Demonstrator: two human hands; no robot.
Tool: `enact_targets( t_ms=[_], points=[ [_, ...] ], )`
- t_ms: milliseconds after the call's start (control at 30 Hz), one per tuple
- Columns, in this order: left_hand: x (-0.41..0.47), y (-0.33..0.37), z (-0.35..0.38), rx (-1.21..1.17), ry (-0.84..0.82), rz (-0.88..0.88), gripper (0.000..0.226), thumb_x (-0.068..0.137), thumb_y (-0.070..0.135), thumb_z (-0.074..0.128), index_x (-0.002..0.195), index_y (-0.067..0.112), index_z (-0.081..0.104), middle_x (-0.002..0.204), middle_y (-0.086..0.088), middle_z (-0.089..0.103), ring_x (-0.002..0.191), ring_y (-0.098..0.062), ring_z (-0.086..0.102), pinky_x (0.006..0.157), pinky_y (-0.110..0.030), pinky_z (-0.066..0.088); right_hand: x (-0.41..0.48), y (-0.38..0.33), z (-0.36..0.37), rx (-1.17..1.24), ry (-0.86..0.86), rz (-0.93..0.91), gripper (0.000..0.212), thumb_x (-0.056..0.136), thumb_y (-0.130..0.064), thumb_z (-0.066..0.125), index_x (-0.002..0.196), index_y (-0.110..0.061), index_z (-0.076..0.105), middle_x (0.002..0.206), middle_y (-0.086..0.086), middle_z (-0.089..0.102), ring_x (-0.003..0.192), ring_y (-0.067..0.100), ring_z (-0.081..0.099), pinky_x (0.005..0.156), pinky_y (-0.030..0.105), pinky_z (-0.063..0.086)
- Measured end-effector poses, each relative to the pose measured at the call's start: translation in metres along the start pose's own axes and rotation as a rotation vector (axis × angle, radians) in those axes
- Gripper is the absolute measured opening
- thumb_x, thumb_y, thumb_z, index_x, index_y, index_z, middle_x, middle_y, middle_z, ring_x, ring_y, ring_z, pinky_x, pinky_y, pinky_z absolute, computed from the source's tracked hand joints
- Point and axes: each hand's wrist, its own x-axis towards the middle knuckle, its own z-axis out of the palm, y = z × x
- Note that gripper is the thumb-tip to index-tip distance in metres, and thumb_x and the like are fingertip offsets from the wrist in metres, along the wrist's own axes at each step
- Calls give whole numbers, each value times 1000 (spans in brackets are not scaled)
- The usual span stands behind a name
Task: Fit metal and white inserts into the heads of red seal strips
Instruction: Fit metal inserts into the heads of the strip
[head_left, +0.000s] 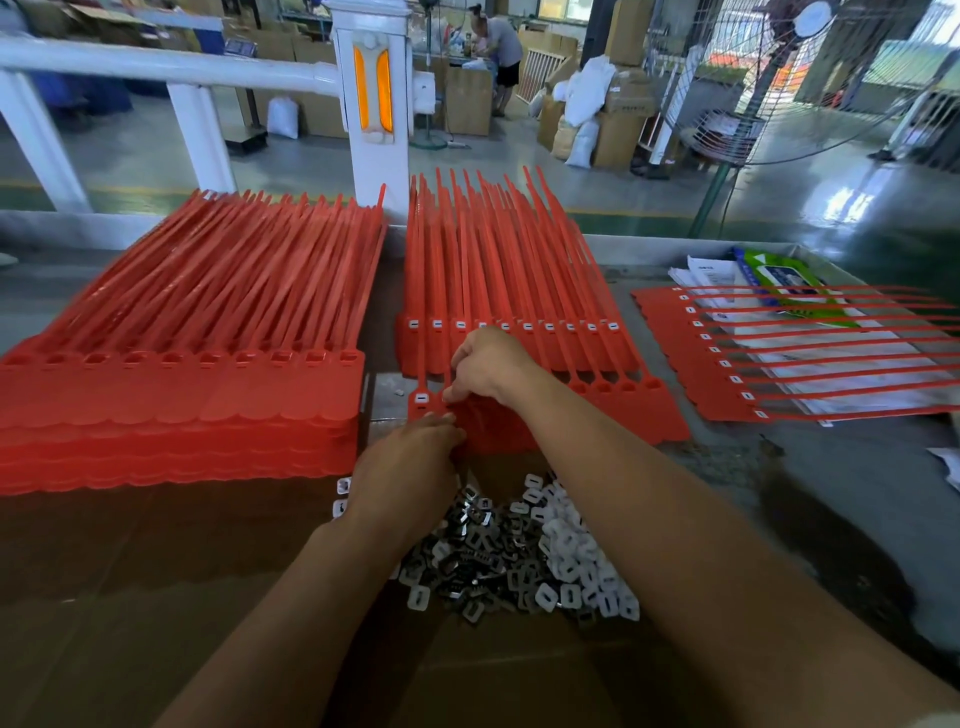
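Pinching red seal strips (644, 410) — right hand (488, 364) fingers (457, 391) curled

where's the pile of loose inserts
Head view, lower centre: the heap of white plastic and dark metal inserts lies on brown cardboard, just before the middle red strip stack.

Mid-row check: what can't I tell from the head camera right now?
Head view only:
- Whether the right hand pinches anything: its knuckles hide the fingertips.
- What the left hand touches: the hand itself covers the contact.
- Middle heads of the front strip row: under both hands.
- Tails of the right sheet: cut by the frame edge.
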Motion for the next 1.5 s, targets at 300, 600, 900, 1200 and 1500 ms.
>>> enact_targets(
  t_ms=[300,600,900,1200,1500],
  points=[
    [-1,0,-1,-3,5,10,38,87,8,46,120,19,61,131,3,54,119,-19,50,93,-35,44,-4,6,0,25,22,-52,16,74,-23,77,80,-19,62,98,1,63,99,21,58,89,36,48],
    [-1,0,0,0,1,1,39,84,4,46,116,18,63,126,1,57,115,-20,52,91,-36,45,-22,17,-5,191,12,-169,9,83,-12,66,90,-17,65,98,0,64,98,16,59,84,26,46],
    [-1,-1,-2,-3,-9,2,41,85,9,47,119,26,61,132,4,53,119,-20,50,93,-34,44,-84,29,-20,-99,-283,-268,12,78,-19,71,89,-21,66,80,-14,56,75,2,52,62,18,40],
    [-2,1,-3,-15,-15,1,36,86,9,48,114,24,64,127,3,56,115,-19,53,90,-36,45,-93,18,-3,-325,-150,-329,14,80,-17,68,88,-9,60,78,0,55,71,16,51,61,26,40],
    [-2,0,-3,-5,-17,-1,36,86,7,45,115,20,62,123,1,58,112,-18,53,90,-35,44,-95,18,2,-416,-174,-355,19,87,-9,54,106,-7,55,107,10,59,95,24,56,73,29,43]
  ],
)
